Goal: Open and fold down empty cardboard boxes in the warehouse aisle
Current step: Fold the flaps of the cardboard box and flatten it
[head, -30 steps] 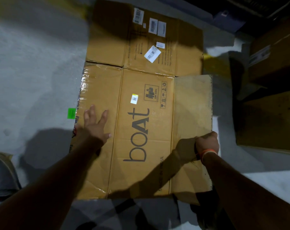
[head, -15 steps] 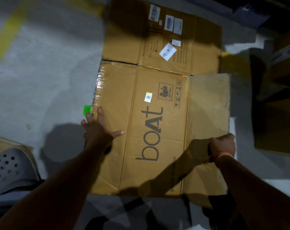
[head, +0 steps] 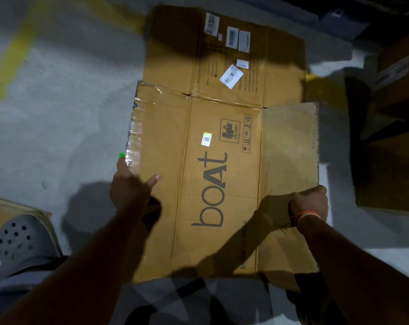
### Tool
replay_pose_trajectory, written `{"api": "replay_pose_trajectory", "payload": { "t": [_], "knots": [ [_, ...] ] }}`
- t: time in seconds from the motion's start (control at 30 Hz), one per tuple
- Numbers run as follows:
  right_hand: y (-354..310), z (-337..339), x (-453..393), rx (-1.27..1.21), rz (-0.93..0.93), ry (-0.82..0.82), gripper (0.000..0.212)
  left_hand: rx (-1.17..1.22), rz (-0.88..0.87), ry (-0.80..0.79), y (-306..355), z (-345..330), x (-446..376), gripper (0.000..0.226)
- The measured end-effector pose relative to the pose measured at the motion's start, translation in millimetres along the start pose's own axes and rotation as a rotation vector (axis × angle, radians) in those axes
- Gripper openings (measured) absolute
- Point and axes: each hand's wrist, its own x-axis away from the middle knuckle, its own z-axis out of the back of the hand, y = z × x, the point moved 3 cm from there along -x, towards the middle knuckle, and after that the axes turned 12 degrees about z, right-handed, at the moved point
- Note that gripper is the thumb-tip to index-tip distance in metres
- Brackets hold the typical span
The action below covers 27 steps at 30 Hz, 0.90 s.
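Observation:
A flattened brown cardboard box (head: 219,174) printed "boAt" lies on the grey floor in front of me. Its far panel (head: 224,57) carries several white labels. My left hand (head: 130,186) grips the taped left edge of the box, thumb on top and fingers round the edge. My right hand (head: 310,202) is curled round the near edge of the right flap (head: 289,148), which stands slightly raised off the floor.
Standing cardboard boxes (head: 391,148) crowd the right side. A grey perforated clog (head: 20,242) rests on another cardboard sheet (head: 1,212) at lower left. A yellow floor line (head: 13,59) runs at far left. A green sticker (head: 122,155) sits by the box's left edge.
My left hand slid from lying flat on the left panel out to the taped left edge and closed on it. My right hand kept its hold on the right flap.

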Motion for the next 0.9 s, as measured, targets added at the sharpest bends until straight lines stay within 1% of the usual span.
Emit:
{"api": "replay_pose_trajectory", "payload": {
  "t": [0.07,0.1,0.17,0.2,0.23,0.33,0.4,0.5,0.57,0.63,0.7,0.8,0.9],
  "knots": [
    [-8.5,8.7,10.0,0.016,0.021,0.018,0.043,-0.013,-0.019,0.019,4.7,11.0,6.3,0.081],
    [-11.8,13.5,15.5,0.016,0.047,0.018,0.039,-0.003,-0.022,-0.007,5.5,15.9,5.8,0.072],
    [-18.8,23.9,27.4,0.006,0.107,-0.004,0.035,-0.002,-0.029,-0.117,12.1,28.8,4.9,0.056],
    [-23.6,28.8,34.2,0.001,0.145,-0.021,0.034,-0.02,-0.048,-0.158,17.2,36.3,4.5,0.051],
    [-30.0,33.4,42.1,-0.002,0.188,-0.034,0.034,-0.038,-0.073,-0.167,23.4,45.5,5.0,0.048],
    [-52.1,43.9,73.7,-0.025,0.296,-0.034,0.037,-0.041,-0.152,-0.116,42.5,85.6,5.9,0.04],
    [-68.2,50.7,97.3,-0.052,0.335,-0.016,0.033,-0.041,-0.207,-0.083,52.8,122.4,-0.2,0.034],
    [-99.0,65.9,132.5,-0.091,0.393,0.023,0.027,-0.017,-0.241,-0.018,61.5,190.5,-15.4,0.031],
    [-129.9,79.2,158.7,-0.107,0.454,0.037,0.029,0.004,-0.245,0.029,58.7,239.4,-21.5,0.029],
    [-167.6,93.2,185.4,-0.129,0.529,0.039,0.031,0.049,-0.212,0.076,46.9,288.3,-24.4,0.023],
    [-206.0,103.8,212.6,-0.143,0.606,0.02,0.032,0.103,-0.155,0.129,22.0,335.6,-26.3,0.024],
    [-258.4,106.7,256.4,-0.131,0.741,-0.011,0.033,0.187,-0.055,0.212,-36.5,398.8,-28.2,0.021],
    [-311.0,100.4,311.6,-0.122,0.906,-0.018,0.035,0.295,0.027,0.312,-107.0,444.3,-23.5,0.023]
  ]
}}
